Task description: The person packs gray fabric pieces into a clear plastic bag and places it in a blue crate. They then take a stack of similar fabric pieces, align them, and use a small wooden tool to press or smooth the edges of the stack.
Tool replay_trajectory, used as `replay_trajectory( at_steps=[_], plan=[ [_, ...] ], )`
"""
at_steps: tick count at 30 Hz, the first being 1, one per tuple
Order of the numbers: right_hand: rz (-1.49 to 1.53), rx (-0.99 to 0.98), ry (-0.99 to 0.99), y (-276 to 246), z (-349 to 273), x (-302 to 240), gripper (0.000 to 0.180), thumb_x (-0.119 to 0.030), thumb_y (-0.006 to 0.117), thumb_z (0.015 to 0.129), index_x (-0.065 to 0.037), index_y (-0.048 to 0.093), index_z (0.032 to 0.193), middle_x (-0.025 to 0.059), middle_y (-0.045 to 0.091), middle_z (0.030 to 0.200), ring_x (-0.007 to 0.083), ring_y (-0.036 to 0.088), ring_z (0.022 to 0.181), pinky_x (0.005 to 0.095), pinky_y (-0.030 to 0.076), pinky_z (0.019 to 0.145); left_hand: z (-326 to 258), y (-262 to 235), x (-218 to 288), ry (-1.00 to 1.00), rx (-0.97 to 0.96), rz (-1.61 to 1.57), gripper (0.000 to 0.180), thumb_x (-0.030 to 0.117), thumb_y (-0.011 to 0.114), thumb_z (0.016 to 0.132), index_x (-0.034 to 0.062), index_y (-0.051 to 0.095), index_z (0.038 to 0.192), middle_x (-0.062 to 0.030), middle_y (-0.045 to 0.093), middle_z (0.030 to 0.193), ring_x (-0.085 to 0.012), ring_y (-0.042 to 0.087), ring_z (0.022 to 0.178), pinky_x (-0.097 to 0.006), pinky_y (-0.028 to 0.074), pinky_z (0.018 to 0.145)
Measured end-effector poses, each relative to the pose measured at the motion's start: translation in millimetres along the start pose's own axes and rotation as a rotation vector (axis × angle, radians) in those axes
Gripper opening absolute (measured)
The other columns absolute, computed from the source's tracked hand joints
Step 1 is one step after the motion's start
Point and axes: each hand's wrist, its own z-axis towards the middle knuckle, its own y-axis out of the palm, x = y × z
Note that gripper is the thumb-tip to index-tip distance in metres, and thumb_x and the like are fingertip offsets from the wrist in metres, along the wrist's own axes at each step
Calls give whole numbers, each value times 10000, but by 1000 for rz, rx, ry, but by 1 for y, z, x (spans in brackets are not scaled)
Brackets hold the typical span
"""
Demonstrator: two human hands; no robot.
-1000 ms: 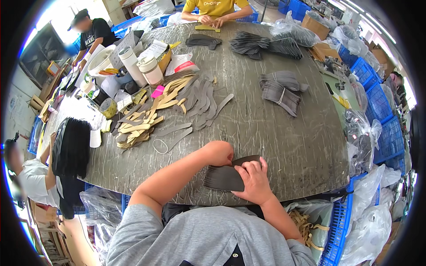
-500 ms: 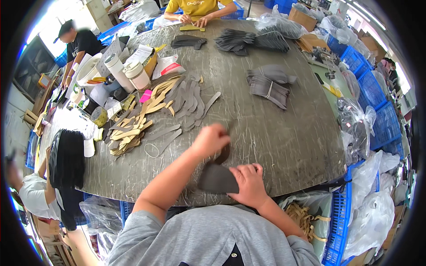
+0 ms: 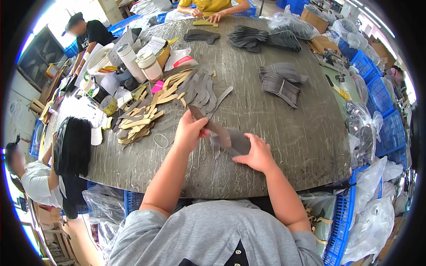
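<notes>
In my left hand (image 3: 191, 132), fingers closed, is the end of a long brown-grey flat strip (image 3: 218, 129). The strip slants down to the right, and its far end lies over or against a dark grey curved flat piece (image 3: 241, 142). My right hand (image 3: 258, 154) grips that piece at its right side, thumb below and fingers above. Motion blurs both pieces, so I cannot tell whether they are joined. Just beyond my left hand lies a loose spread of grey strips (image 3: 195, 93), beside a heap of tan-backed strips (image 3: 137, 122).
Banded dark grey bundles (image 3: 282, 84) lie right of centre, with more stacks (image 3: 248, 37) farther back. A white lidded jar (image 3: 148, 66) and other containers stand left. A rubber band (image 3: 160, 141) lies near my left forearm. Blue crates (image 3: 392, 128) line the right; other people work around the table.
Both hands have moved farther out over the table. My left hand has come down to the left with the strip, and the dark grey piece has moved away from the near edge.
</notes>
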Motion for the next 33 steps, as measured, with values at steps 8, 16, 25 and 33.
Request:
replay_trajectory(
  at_steps=[8,16,25,33],
  plan=[
    [-281,235,-74,19,18,-2,1033,-555,822,608,-63,375,1400,83,521,1203,273,461,1155,456,366,925,-39,-19,-34,-148,-50,99,184,-43,502,799,-15,546,975,-120,666,883,-119,559,507,-265,451,451],
    [-312,336,-169,28,20,9,949,-546,782,666,-41,412,1379,99,543,1146,287,493,1092,449,382,862,-77,8,-35,1105,-78,883,363,-23,645,754,-37,590,1113,-191,578,1143,-332,614,1018,-355,540,843],
    [-360,362,-235,28,22,14,830,-472,745,730,-31,433,1360,107,564,1117,295,516,1044,457,401,820,-98,45,-96,580,-262,1016,643,54,627,822,-191,331,1337,-368,200,1469,-434,420,1297,-392,424,1040],
    [-338,298,-252,28,22,21,938,-612,676,740,2,394,1392,137,552,1140,319,498,1081,466,395,858,-110,49,-107,641,-279,1310,656,120,603,839,-167,325,1359,-371,190,1483,-462,252,1391,-464,249,1148]
  ],
)
